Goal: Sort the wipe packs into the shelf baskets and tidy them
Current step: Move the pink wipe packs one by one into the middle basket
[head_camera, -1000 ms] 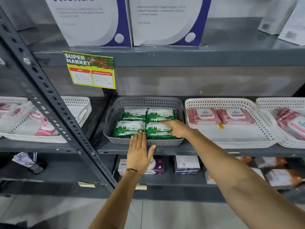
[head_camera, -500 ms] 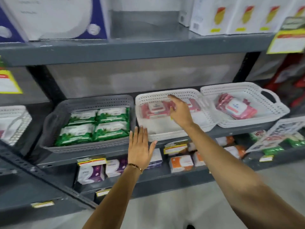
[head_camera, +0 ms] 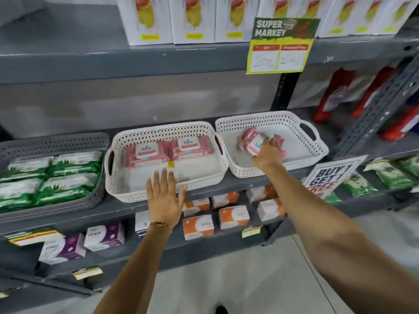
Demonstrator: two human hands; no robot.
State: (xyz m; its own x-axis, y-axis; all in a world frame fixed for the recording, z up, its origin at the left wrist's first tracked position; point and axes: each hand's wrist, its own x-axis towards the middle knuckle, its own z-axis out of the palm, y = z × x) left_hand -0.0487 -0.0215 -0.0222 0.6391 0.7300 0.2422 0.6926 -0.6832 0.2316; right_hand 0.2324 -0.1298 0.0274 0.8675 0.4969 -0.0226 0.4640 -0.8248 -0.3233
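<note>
Right hand reaches the loose pink pack in the far-right basket

Nearest, the left hand hovers flat and empty before the middle white basket, likely steadying. Farther right, the right hand lies on a skewed pink wipe pack in the right white basket; whether it grips is unclear. Half a second ago it was over the middle basket.

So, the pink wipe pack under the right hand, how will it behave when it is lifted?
The pink wipe pack is probably soft: its film wrapper looks crinkled, so it may sag. The glossy film could slip in the right hand. Being flat, it should not roll in the white basket.
</note>
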